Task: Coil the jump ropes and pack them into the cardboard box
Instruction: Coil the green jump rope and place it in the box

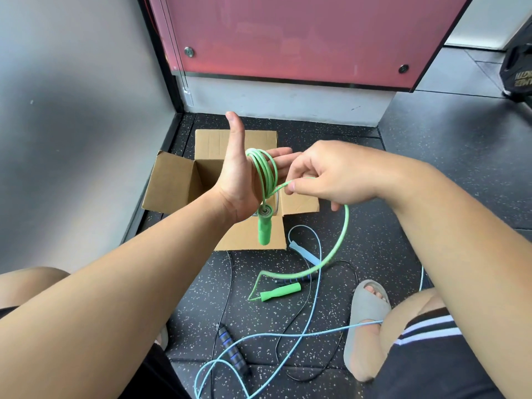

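My left hand [241,180] is held upright over the cardboard box [178,182], fingers straight and thumb up, with several loops of the green jump rope [266,171] wound round its palm. One green handle [264,228] hangs below that hand. My right hand [325,174] pinches the green cord just right of the coil. From there the cord arcs down to the second green handle [280,292] on the floor. A light blue rope [311,298] and a black rope with a blue-ringed handle [230,349] lie loose on the floor.
The open box stands on speckled black rubber flooring in a corner, with a grey wall on the left and a red panel [288,36] behind. My knees and a grey slipper [362,326] sit at the bottom. A black bag [518,70] stands far right.
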